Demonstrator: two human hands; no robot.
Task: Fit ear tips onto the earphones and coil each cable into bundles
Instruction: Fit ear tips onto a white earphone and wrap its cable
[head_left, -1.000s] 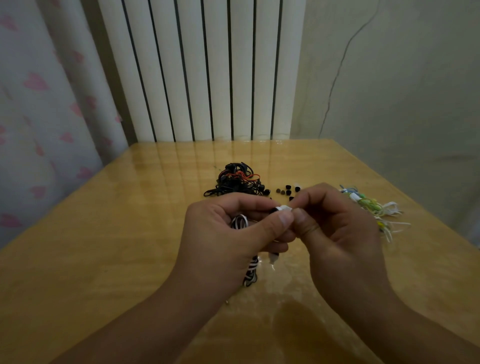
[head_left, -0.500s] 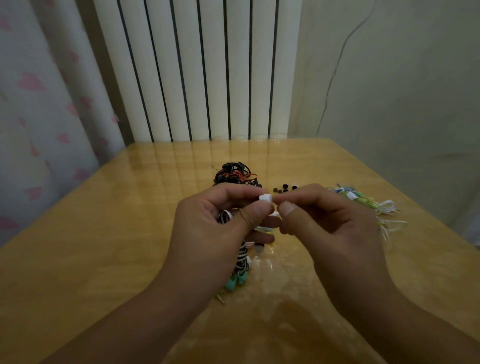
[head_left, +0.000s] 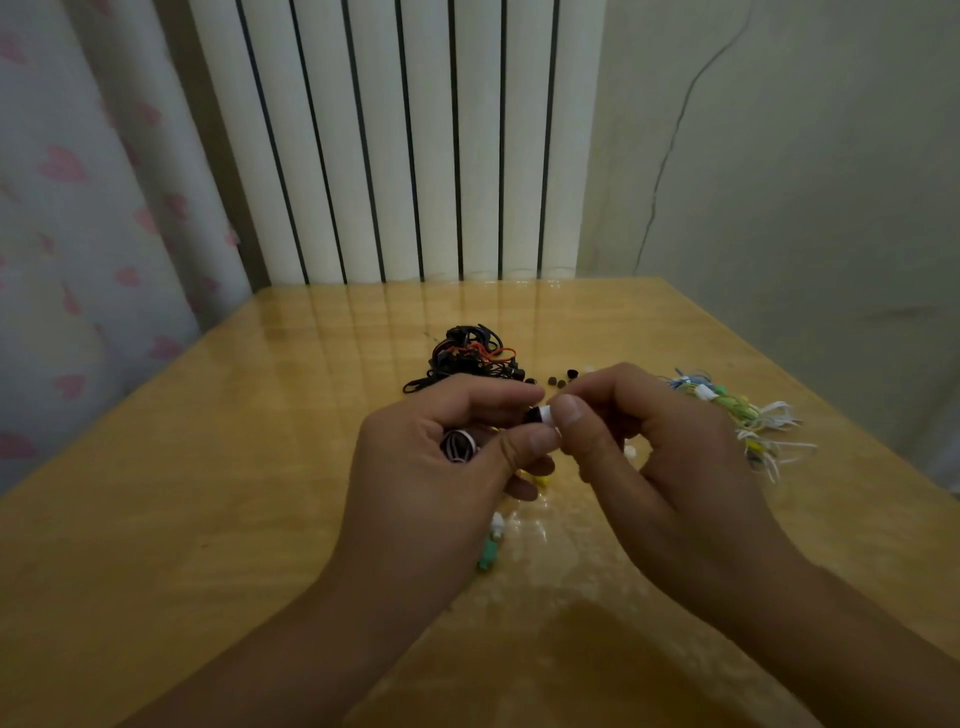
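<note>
Both hands meet above the counter (head_left: 218, 467) centre. Left hand (head_left: 441, 467), grip pinched: thumb and forefinger hold a small earbud (head_left: 537, 414), black body with a white end, at the fingertips. A striped black-white cable (head_left: 458, 445) loops inside the left palm, held by the curled fingers. Right hand (head_left: 660, 447), grip pinched too: thumb and forefinger pressed on the white end of the earbud; can't tell if that white part is an ear tip. A teal plug (head_left: 488, 555) and white bits lie on the counter under the left hand. Black cable pile (head_left: 465, 356) with some orange strands sits behind the hands. Loose tips (head_left: 563, 378), dark, lie just right of the pile. Pale bundles (head_left: 743, 415) of white, green and blue cable lie right of the right hand. Radiator (head_left: 405, 140) and curtain (head_left: 78, 208) behind the counter.
</note>
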